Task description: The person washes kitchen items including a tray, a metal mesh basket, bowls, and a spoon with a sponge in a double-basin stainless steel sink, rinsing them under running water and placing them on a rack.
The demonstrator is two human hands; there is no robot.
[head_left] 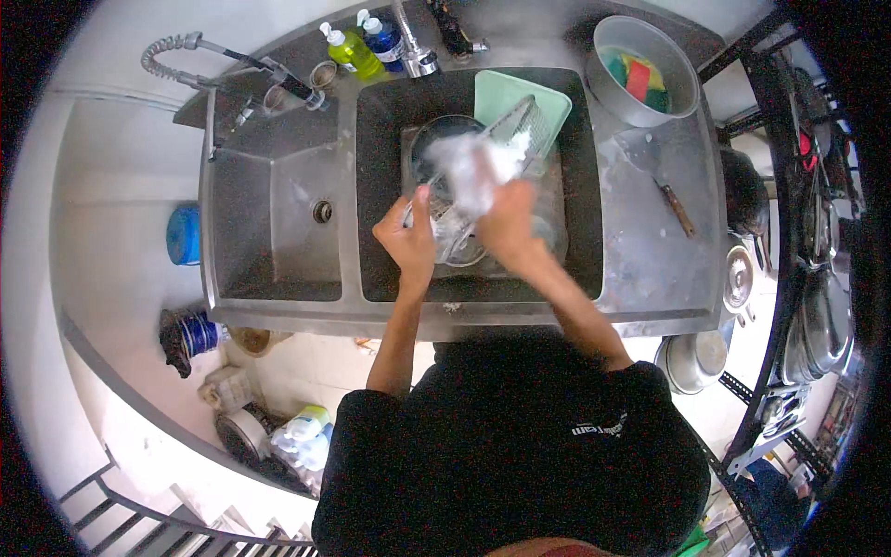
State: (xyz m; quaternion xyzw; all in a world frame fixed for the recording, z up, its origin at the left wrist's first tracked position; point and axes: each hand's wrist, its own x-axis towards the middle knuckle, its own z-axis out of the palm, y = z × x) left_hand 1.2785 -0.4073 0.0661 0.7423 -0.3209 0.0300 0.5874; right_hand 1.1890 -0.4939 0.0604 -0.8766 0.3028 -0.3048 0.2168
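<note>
Over the right-hand sink basin [594, 269], my left hand [408, 237] is closed on the near-left end of a metal mesh rack [531, 125], thumb raised. The rack is held at a slant, its far end toward the upper right. My right hand [512, 223] is blurred by motion and looks closed, against white foam [473, 162] that covers the rack's middle. What it grips is hidden in the foam. Behind the rack, a pale green tray [497, 88] leans in the basin's far right corner. A round dark pan [432, 139] lies partly hidden under the foam.
Beside the left basin [306, 260] stands a spring-hose faucet [232, 56]. A yellow-green soap bottle [353, 54] and a blue one [381, 42] are near the main tap [422, 60]. On the right counter are a plastic tub [682, 111] with sponges and a wooden-handled turner [677, 206].
</note>
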